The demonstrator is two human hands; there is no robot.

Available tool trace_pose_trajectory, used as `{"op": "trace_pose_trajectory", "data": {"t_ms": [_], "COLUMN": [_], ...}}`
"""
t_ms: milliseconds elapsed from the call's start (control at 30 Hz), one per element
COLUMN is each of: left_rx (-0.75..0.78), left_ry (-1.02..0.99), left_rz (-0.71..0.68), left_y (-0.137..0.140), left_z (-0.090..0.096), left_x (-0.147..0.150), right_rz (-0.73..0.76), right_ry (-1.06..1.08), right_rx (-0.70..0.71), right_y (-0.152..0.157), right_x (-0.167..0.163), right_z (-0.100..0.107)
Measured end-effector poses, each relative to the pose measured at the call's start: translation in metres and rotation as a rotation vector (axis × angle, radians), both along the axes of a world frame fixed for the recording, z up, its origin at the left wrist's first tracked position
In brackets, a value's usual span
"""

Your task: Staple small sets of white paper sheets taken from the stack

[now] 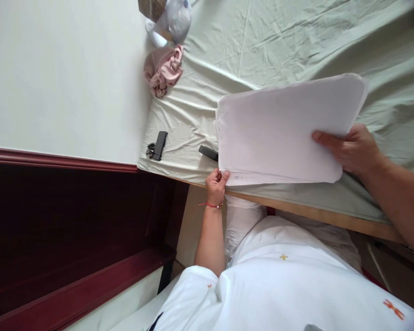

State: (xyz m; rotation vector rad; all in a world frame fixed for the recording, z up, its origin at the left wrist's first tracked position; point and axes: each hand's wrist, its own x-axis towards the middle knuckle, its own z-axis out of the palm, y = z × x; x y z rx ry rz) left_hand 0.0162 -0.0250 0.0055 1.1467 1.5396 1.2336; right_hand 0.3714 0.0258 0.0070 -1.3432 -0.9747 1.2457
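A stack of white paper sheets [276,131] with rounded corners is held up over the near edge of the cloth-covered surface. My right hand [355,149] grips its right end, thumb on top and fingers hidden underneath. At the lower left corner, my left hand [216,181] pinches the sheets between thumb and fingers. Along the near side a lower sheet sticks out, showing a small patch of faint print. A black object [209,153] lies on the cloth, its right end hidden by the sheets.
Pale green cloth [279,41] covers the surface, wrinkled in places. To the left lies a black rectangular object [160,145] beside some keys [151,149]. Farther back are a pink cloth [165,71] and a plastic bag [178,20] near the white wall [62,78]. Dark red wood [62,158] borders the left.
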Motion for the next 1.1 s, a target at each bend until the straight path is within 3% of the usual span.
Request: {"op": "trace_pose_trajectory", "data": {"t_ms": [167, 367, 900, 1100], "left_rx": [0.037, -0.010, -0.008, 0.002], "left_ry": [0.036, -0.024, 0.052, -0.034], "left_rz": [0.058, -0.013, 0.034, -0.048], "left_y": [0.0011, -0.0029, -0.0027, -0.0028], "left_z": [-0.0042, -0.0007, -0.0030, 0.0008], "left_x": [-0.0039, -0.0079, -0.0078, -0.0081], "right_rz": [-0.012, -0.020, -0.025, -0.045], "right_ry": [-0.020, 0.017, 0.030, 0.059], "right_rx": [0.007, 0.007, 0.006, 0.011], "right_y": [0.0000, -0.0006, 0.0008, 0.0013], "right_x": [0.0002, -0.0015, -0.0001, -0.0025], "right_z": [-0.0005, 0.0001, -0.0013, 0.0020]}}
